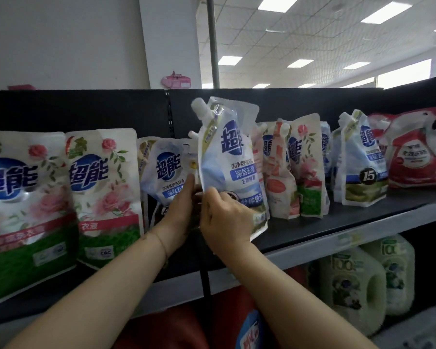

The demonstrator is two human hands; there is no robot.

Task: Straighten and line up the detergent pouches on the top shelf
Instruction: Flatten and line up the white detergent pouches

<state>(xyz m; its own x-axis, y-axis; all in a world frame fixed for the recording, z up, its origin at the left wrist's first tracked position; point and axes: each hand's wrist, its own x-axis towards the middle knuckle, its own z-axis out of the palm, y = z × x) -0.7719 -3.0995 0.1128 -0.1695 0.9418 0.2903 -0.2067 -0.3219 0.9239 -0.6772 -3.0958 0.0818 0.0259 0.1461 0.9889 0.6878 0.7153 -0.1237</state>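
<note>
right now my right hand (pixel 227 217) has its grip clamped on the lower left edge of the held pouch (pixel 227 152), a blue-and-white one with a white spout cap at its upper left corner. it sits at the front of the top shelf (pixel 337 217), its top well above its neighbours', slightly askew. i judge it is held up like this to make room: lifted clear, it can be set back upright and flush with the row rather than dragged across the others.

my left hand (pixel 179 210) shows no closed grip. its fingers lie straight up against the slumped pouch (pixel 165 170) just behind and to the left, which i take as steadying it or pushing it back. the two rose pouches (pixel 106 187) further left stand face-on near the front edge, a fair reference line. to the right the crowded pouches (pixel 302 167) lean on each other at angles, then a lone blue pouch (pixel 360 159) and a red pouch (pixel 418 157) sit deeper in.

the left thumb is hidden behind the hand, so i cannot rule out a pinch there. both hands cover the slumped pouch's base, and my right hand hides whether the held pouch's base touches the shelf. the far-left rose pouch is cut off by the frame, and the small print is blurred.
</note>
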